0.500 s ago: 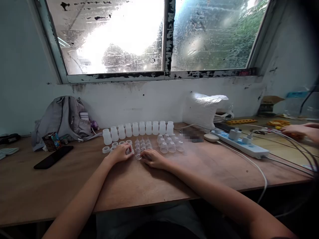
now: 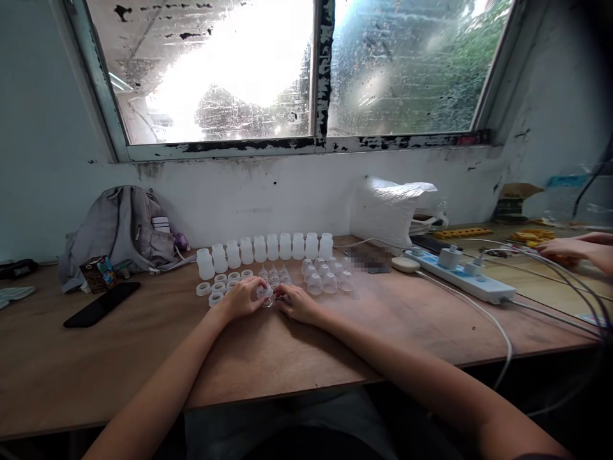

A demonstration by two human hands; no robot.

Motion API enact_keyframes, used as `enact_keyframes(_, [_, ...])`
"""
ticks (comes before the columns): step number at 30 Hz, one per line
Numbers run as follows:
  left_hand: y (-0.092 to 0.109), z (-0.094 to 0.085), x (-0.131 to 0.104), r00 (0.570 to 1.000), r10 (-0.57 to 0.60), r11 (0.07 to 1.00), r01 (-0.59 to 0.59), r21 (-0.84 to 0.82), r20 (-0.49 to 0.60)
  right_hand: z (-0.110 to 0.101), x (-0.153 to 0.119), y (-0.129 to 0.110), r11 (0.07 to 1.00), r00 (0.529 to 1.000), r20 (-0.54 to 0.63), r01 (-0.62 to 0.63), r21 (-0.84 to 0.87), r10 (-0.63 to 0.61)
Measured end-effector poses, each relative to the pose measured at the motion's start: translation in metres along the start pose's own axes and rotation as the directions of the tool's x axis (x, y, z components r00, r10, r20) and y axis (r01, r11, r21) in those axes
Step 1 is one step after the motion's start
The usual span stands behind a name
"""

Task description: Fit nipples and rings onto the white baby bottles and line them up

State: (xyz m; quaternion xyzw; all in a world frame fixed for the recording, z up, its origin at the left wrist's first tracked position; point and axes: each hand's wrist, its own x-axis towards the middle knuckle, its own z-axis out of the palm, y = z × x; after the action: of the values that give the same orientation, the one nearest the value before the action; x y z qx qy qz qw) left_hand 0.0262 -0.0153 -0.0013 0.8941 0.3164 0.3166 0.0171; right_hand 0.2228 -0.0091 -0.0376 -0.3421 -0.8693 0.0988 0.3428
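My left hand (image 2: pixel 244 299) grips a white ring (image 2: pixel 262 291), held tilted over a clear nipple piece (image 2: pixel 267 302) at the front of the nipple group. Close on the right, my right hand (image 2: pixel 295 303) has its fingertips pressed together at that clear piece; whether they grip it is too small to tell. Behind my hands stand several clear nipples (image 2: pixel 274 275). More white rings (image 2: pixel 204 289) lie left of my left hand. Several frosted bottles (image 2: pixel 246 250) form a row behind, and clear domed caps (image 2: pixel 329 282) sit to the right.
A phone (image 2: pixel 102 305), a small carton (image 2: pixel 99 273) and a grey backpack (image 2: pixel 122 230) are on the left. On the right are a round white pad (image 2: pixel 405 265), a power strip (image 2: pixel 462 276) with cables, and another person's hands (image 2: pixel 569 248). A white bag (image 2: pixel 385 211) leans on the wall.
My left hand has moved right from the ring group, bringing a white ring over to the front clear piece beside my right hand. My right hand has barely moved.
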Motion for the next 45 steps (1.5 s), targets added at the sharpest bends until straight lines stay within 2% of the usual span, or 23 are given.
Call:
enact_keyframes(8, [-0.002, 0.004, -0.001, 0.995, -0.050, 0.999, 0.051, -0.005, 0.089, 0.001, 0.000, 0.001, 0.999, 1.000, -0.007, -0.026, 0.033, 0.027])
enact_keyframes(15, [-0.006, 0.010, -0.001, 0.990, -0.070, 0.996, 0.076, -0.046, 0.119, 0.003, 0.000, 0.004, 0.999, 1.000, -0.004, -0.022, 0.034, 0.022])
enact_keyframes(22, [-0.007, 0.010, 0.002, 0.994, -0.104, 0.995, 0.104, 0.010, 0.032, 0.002, 0.000, 0.004, 0.998, 0.999, 0.002, -0.032, 0.050, 0.032])
enact_keyframes(25, [-0.003, 0.011, 0.005, 0.989, -0.147, 0.986, 0.144, -0.089, -0.030, 0.000, -0.001, -0.001, 0.998, 0.999, -0.014, -0.027, 0.064, 0.028])
enact_keyframes(28, [0.002, 0.015, 0.008, 0.970, -0.229, 0.943, 0.202, -0.262, -0.075, -0.003, 0.000, -0.006, 0.996, 0.996, -0.093, 0.002, 0.085, 0.005])
enact_keyframes(31, [0.008, 0.022, 0.009, 0.948, -0.312, 0.863, 0.255, -0.436, -0.064, -0.004, 0.002, -0.010, 0.995, 0.986, -0.167, 0.010, 0.099, 0.007])
enact_keyframes(34, [0.014, 0.028, 0.009, 0.927, -0.373, 0.793, 0.299, -0.531, -0.034, -0.006, 0.004, -0.011, 0.992, 0.979, -0.188, -0.059, 0.115, 0.080])
enact_keyframes(41, [0.031, 0.019, 0.004, 0.976, -0.212, 0.899, 0.214, -0.382, 0.049, -0.009, 0.004, -0.008, 0.972, 0.950, -0.215, -0.203, 0.122, 0.226])
enact_keyframes(45, [0.033, 0.018, 0.003, 0.985, -0.163, 0.946, 0.174, -0.273, 0.063, -0.009, 0.005, -0.007, 0.961, 0.942, -0.196, -0.255, 0.110, 0.273])
